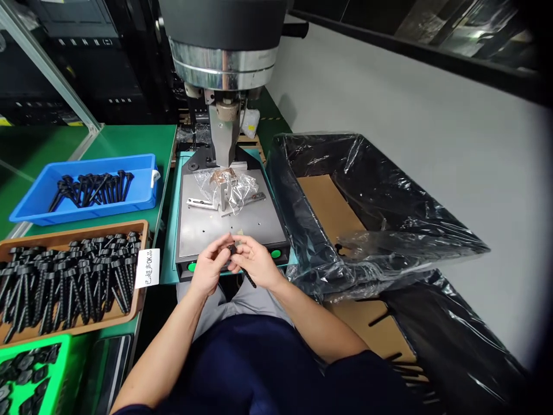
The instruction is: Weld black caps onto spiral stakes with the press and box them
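Near the front edge of the press's metal plate, both my hands are closed around one black ribbed plastic stake [249, 280]. My left hand [209, 266] pinches at its wider head end. My right hand [256, 262] wraps the same part, and its shaft sticks out below the palm toward my lap. The fingers cover much of the head. Beyond them, a metal fixture [223, 197] draped in clear plastic film sits beneath the press's tapered metal horn [224, 138].
Left, an orange bin [144, 230] holds many similar black stakes; a blue tray [41, 213] holds more. A green bin [64, 369] contains small black pieces. Two green buttons [275, 253] flank the base's front. Right stand boxes lined with black plastic [298, 225], with stakes in the lower one.
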`<action>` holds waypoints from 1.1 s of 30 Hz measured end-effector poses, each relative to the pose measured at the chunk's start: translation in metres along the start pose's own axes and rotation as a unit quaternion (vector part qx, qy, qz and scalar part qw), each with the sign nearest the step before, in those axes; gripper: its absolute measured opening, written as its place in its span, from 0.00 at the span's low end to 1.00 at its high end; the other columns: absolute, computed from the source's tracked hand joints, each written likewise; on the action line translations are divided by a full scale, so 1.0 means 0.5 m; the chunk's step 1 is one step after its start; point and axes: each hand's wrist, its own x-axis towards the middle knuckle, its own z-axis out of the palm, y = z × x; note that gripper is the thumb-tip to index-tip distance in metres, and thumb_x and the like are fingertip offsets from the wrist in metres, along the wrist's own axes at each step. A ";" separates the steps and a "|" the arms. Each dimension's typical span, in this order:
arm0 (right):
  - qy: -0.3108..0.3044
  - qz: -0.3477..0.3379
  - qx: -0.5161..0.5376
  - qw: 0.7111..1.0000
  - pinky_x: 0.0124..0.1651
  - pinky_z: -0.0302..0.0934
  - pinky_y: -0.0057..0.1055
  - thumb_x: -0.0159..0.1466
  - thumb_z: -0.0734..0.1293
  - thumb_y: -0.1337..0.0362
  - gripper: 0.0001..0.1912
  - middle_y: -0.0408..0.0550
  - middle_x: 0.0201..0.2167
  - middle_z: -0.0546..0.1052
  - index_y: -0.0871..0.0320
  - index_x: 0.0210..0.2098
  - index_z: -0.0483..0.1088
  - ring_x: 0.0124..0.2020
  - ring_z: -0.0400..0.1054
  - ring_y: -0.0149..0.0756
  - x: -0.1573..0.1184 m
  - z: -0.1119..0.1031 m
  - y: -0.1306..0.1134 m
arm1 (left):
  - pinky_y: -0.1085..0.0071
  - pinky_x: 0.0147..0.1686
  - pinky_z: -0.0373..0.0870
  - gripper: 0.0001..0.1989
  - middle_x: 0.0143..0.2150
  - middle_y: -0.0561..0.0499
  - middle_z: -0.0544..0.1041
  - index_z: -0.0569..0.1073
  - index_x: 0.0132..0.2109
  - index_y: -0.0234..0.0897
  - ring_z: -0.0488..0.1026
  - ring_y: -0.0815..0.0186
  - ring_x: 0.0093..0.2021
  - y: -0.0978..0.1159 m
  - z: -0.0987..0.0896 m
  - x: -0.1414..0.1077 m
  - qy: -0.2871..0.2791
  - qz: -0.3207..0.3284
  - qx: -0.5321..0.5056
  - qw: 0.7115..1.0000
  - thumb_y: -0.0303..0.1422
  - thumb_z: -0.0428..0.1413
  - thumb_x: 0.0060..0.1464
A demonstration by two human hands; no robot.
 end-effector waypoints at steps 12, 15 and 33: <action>0.132 0.013 0.125 0.983 0.24 0.61 0.25 0.49 0.78 0.55 0.26 0.42 0.26 0.74 0.59 0.43 0.70 0.23 0.65 0.27 0.135 -0.088 -0.025 | 0.65 0.49 0.70 0.23 0.52 0.40 0.77 0.75 0.46 0.36 0.76 0.61 0.49 0.053 0.045 0.145 0.070 -0.015 -0.080 0.994 0.44 0.67 0.45; 0.130 0.005 0.102 0.986 0.28 0.65 0.27 0.47 0.78 0.53 0.27 0.41 0.28 0.73 0.58 0.41 0.69 0.25 0.67 0.28 0.158 -0.080 -0.023 | 0.69 0.45 0.71 0.23 0.45 0.44 0.79 0.73 0.45 0.36 0.77 0.66 0.41 0.068 0.069 0.162 0.097 0.012 -0.103 0.990 0.37 0.69 0.42; 0.137 -0.236 -0.159 0.949 0.45 0.66 0.35 0.55 0.69 0.63 0.18 0.49 0.41 0.79 0.58 0.46 0.75 0.39 0.72 0.39 0.272 -0.034 -0.055 | 0.77 0.26 0.62 0.61 0.26 0.56 0.76 0.41 0.72 0.35 0.69 0.72 0.25 0.127 0.127 0.157 0.022 0.147 -0.030 0.988 0.32 0.69 0.40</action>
